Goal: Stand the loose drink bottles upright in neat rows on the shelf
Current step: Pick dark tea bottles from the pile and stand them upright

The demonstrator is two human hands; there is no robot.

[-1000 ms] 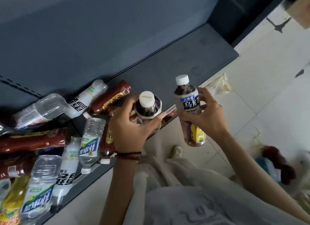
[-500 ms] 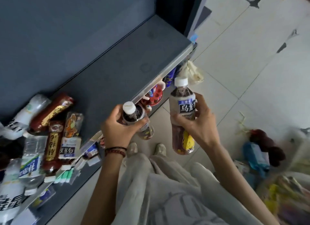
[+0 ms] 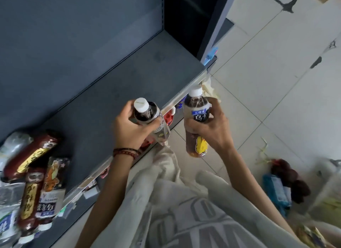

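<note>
My left hand (image 3: 132,129) grips a dark tea bottle (image 3: 147,114) with a white cap, held over the front edge of the dark grey shelf (image 3: 114,92). A second dark tea bottle (image 3: 197,118), white-capped with a blue and yellow label, is upright in my right hand (image 3: 212,129), just off the shelf edge above the floor. Several loose bottles (image 3: 36,183) lie on their sides in a heap at the shelf's left end. The right part of the shelf board is bare.
The shelf's back panel (image 3: 73,35) rises behind the board, and a dark upright (image 3: 184,16) closes its right end. White floor tiles (image 3: 276,81) lie to the right, with packets and dark items (image 3: 287,183) on the floor. A lower shelf shows under the front rail.
Both hands have carried their bottles rightward along the shelf front, away from the heap. The view has swung right, so the heap now sits at the far left.
</note>
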